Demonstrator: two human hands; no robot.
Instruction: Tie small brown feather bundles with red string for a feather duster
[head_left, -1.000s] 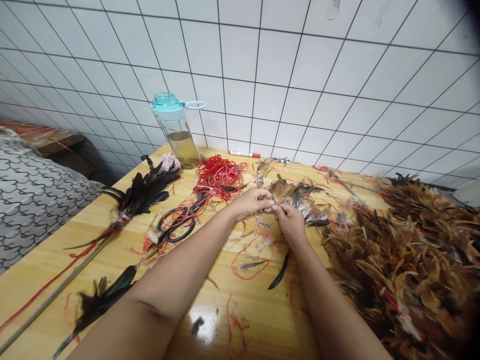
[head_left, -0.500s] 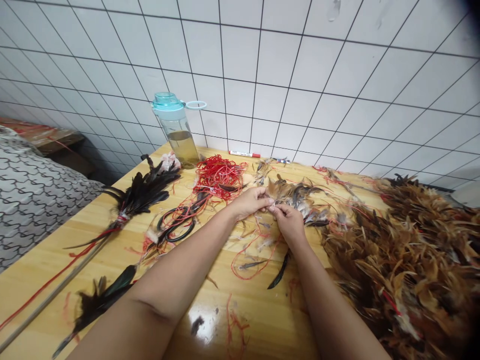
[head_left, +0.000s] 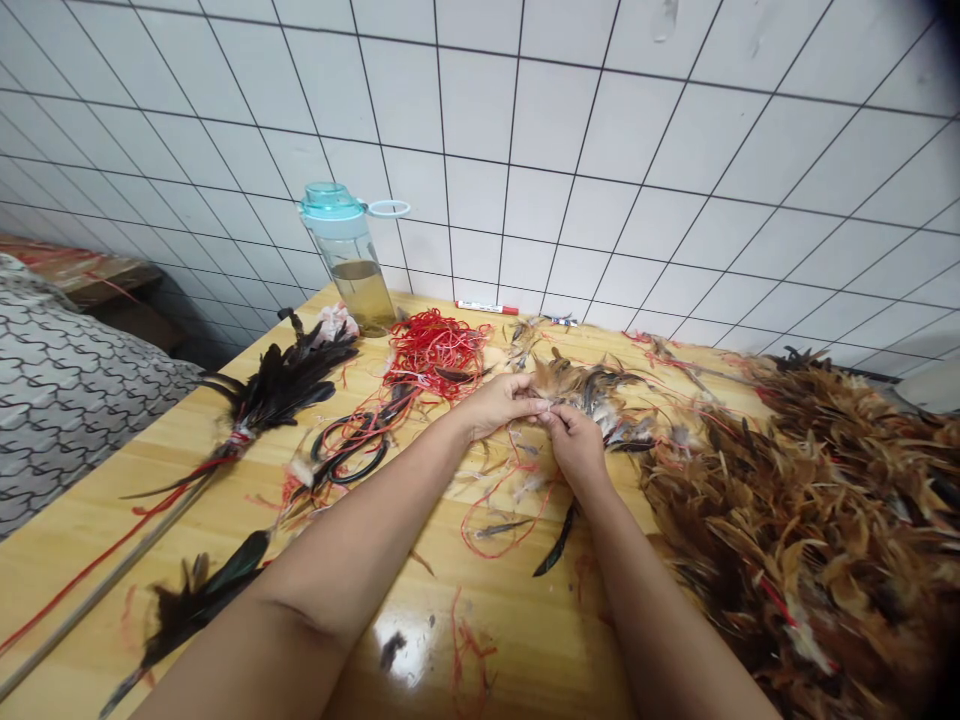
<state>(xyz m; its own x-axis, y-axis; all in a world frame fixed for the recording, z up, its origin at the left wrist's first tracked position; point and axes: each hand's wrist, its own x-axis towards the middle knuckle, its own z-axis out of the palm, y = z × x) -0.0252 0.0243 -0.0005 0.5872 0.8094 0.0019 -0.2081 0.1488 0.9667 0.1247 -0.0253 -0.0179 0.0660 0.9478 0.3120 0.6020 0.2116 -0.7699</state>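
Note:
My left hand point(head_left: 501, 402) and my right hand point(head_left: 574, 442) meet at the middle of a wooden table point(head_left: 525, 640), fingertips pinched together on the stems of a small bunch of brown feathers point(head_left: 592, 388). Both hands are closed on that bunch. A thin red string point(head_left: 501, 500) trails in loops from under the hands toward me. A tangle of red string point(head_left: 435, 352) lies just left of my left hand.
A big heap of brown feathers point(head_left: 810, 520) covers the table's right side. Black scissors point(head_left: 349, 452), a black feather bundle on a stick point(head_left: 281, 385), a water bottle point(head_left: 351, 258) and a red marker point(head_left: 486, 308) lie left and back. A tiled wall point(head_left: 600, 150) stands behind.
Almost nothing has moved; both hands stay pinched on the feather bunch, with only slight finger shifts and a small tilt of the view.

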